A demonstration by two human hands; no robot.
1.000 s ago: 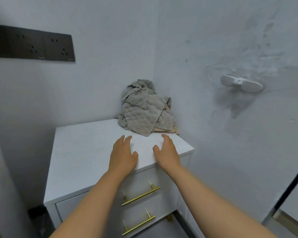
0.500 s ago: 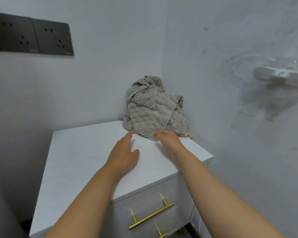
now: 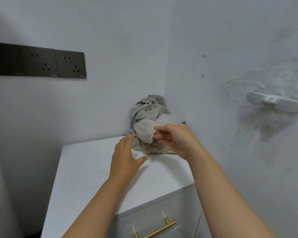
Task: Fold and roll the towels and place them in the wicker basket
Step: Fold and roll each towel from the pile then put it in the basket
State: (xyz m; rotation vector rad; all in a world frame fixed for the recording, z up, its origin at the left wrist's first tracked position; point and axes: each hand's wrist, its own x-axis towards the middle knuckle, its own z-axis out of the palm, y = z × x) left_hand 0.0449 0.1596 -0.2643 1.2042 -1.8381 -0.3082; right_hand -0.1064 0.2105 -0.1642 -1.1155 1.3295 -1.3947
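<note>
Head view: the towels lie in a crumpled heap on the white cabinet, pushed into its far corner where the two walls meet. That is about 12 o'clock from the person's hands.

The right hand has hold of a gray towel at the front of the heap. The thumb lies on top of the cloth and the fingers are curled beneath it, so a flap is pinched and raised off the pile. The flap droops toward 7 o'clock from that hand. Under it, flat on the cabinet, a beige towel shows its scalloped edge.

The left hand is relaxed and holds nothing. Its fingers are stretched toward 1 o'clock and its thumb is spread out toward 3 o'clock. The fingertips reach the heap's lower left edge, just beside the lifted flap; I cannot tell whether they touch the cloth.

At 6 o'clock from the hands, a brass handle sticks out of the drawer front. A row of dark sockets is on the wall at 10 o'clock from the heap. A white hook is fixed to the other wall at 3 o'clock, amid rough patches of plaster.
</note>
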